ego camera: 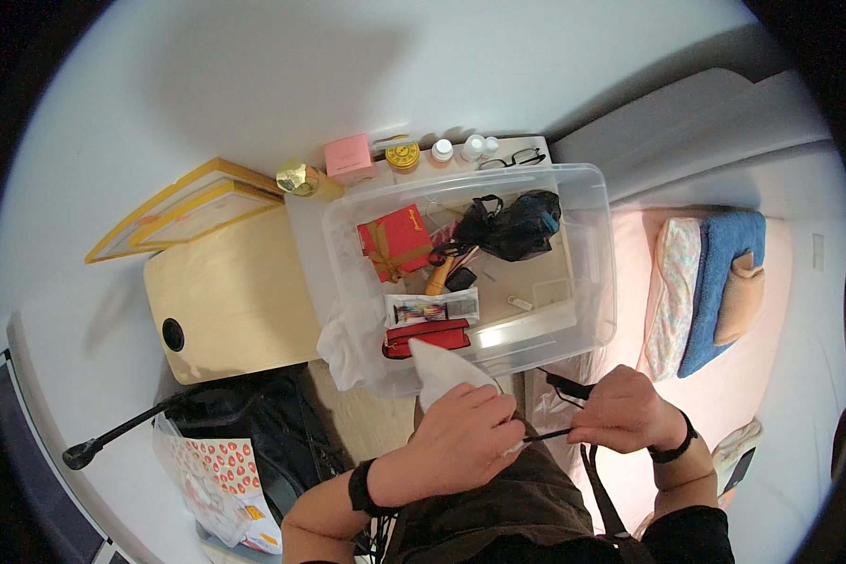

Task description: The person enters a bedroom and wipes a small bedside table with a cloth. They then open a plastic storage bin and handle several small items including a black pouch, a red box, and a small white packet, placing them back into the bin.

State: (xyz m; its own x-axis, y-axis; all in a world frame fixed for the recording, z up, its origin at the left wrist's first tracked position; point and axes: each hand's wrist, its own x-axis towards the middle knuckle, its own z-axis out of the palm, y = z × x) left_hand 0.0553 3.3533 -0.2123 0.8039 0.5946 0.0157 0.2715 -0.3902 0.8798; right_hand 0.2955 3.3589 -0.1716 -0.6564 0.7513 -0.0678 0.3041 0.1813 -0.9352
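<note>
My left hand point(465, 430) pinches a white wipe or tissue point(448, 370), whose free corner sticks up towards the clear plastic bin point(610, 282). The wipe is folded around one end of a thin black strip point(548, 436). My right hand point(620, 409) grips the other end of that strip, along with a dark object point(569, 385) that looks like a pair of black glasses; my fingers hide part of it. In the bin's near left part lie a red zip pouch point(430, 338), a clear packet of colourful items point(433, 308) and a red gift box point(398, 240) with a brown ribbon.
A black plastic bag point(522, 225) lies in the bin. Behind it stand several bottles, a pink box point(350, 158) and eyeglasses point(513, 161). Left is a pale wooden top point(240, 296); right, a bed with a folded blue towel point(722, 282). A black bag point(268, 409) sits lower left.
</note>
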